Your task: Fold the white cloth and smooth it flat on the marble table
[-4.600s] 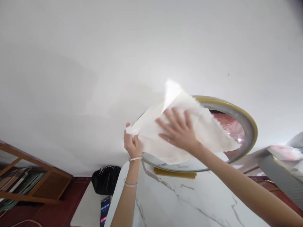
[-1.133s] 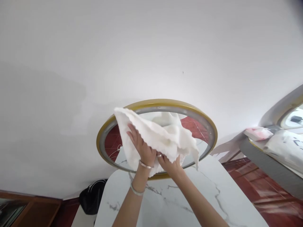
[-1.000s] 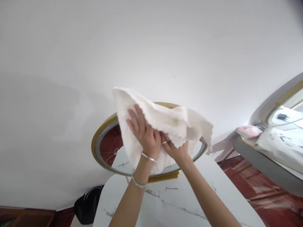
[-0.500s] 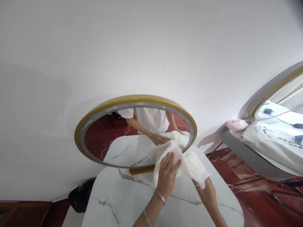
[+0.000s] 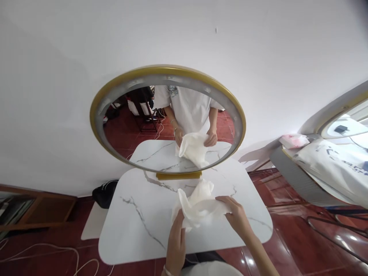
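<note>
A white wall (image 5: 57,76) fills the space behind the desk, and the red tiled floor (image 5: 287,245) spreads around and under it. The desk (image 5: 138,230) itself is a white marble-patterned top with rounded corners and grey veins, standing against that wall. At the far edge of the desk stands a round mirror (image 5: 97,103) with a gold rim, upright on a small gold base (image 5: 178,175) that rests on the desk top. In its glass show the desk, a person in a white shirt and the two hands with the cloth.

To the right of the desk, well apart from it, a second gold-rimmed mirror (image 5: 339,111) leans over a surface that carries a white bag (image 5: 330,165) and a pink pack (image 5: 294,140). To the left of the desk, low on the floor by the wall, lies a black bag (image 5: 105,193), and further left a wooden shelf (image 5: 34,209) runs along the wall. White cables (image 5: 43,249) trail over the floor to the front left of the desk.

Above the near middle of the desk a crumpled white cloth (image 5: 198,205) is held between both hands. The left hand (image 5: 176,239) grips the cloth's lower left edge with its fingers closed on the fabric. The right hand (image 5: 237,216) pinches the cloth's right edge, fingers curled round it. Whether the cloth touches the desk top cannot be told.
</note>
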Demonstrator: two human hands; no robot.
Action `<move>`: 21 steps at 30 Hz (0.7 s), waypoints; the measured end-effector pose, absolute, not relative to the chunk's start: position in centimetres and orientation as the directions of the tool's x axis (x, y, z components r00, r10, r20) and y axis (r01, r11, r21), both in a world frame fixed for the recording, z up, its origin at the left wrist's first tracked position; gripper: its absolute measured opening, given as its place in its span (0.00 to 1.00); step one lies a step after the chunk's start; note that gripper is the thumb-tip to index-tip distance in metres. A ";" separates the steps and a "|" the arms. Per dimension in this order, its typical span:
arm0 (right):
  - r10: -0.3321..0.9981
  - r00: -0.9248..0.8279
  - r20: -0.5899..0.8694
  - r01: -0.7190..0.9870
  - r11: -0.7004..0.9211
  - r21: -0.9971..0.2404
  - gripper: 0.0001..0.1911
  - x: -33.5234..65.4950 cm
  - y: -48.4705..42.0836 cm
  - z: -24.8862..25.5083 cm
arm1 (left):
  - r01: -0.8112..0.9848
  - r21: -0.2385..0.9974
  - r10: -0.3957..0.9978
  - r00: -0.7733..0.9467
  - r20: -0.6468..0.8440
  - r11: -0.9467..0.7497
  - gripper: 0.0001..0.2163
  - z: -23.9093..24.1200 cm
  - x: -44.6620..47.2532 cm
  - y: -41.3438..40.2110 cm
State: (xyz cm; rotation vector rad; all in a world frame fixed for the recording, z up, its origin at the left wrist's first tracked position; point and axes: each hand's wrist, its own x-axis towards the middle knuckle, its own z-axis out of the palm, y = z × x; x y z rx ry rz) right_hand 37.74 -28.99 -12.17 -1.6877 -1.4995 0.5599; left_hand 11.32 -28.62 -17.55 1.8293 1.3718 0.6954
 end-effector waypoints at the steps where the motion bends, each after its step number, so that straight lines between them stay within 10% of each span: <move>1: 0.968 0.192 0.163 0.623 0.008 -0.782 0.30 37.4 -29.2 -11.3 | 0.566 0.816 0.970 0.242 -0.029 -0.117 0.22 -17.3 11.0 -29.0; 14: 0.924 0.380 0.036 0.606 -0.220 -0.764 0.10 33.3 -30.6 -12.3 | 0.588 0.808 0.975 0.204 -0.091 -0.048 0.21 -16.2 8.9 -30.8; 21: 0.832 0.552 -0.060 0.378 -0.314 -0.871 0.18 32.8 -32.7 -13.7 | 0.591 0.803 0.957 0.270 -0.105 -0.079 0.20 -16.1 8.6 -31.0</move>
